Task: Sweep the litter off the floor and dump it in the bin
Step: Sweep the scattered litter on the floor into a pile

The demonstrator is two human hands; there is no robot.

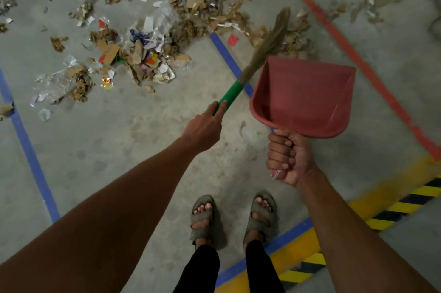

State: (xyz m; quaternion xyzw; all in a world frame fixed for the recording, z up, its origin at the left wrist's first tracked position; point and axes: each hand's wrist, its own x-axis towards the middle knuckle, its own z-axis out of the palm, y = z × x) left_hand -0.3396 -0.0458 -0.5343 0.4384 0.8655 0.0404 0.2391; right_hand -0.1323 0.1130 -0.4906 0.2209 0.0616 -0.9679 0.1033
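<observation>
Dustpan handle [281, 149] hidden inside right hand [287, 159]

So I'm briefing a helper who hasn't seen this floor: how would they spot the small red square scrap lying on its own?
Find the blue tape line running diagonally up the concrete floor, left of the red dustpan. Just right of it, beside the broom bristles, lies the red square scrap. Unlike the brown cardboard litter behind, it is bright red and sits alone.

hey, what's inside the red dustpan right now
Nothing that shows: the red dustpan, held by the right hand, has a bare inner surface. The litter lies on the floor. The floor under the pan is hidden.
</observation>
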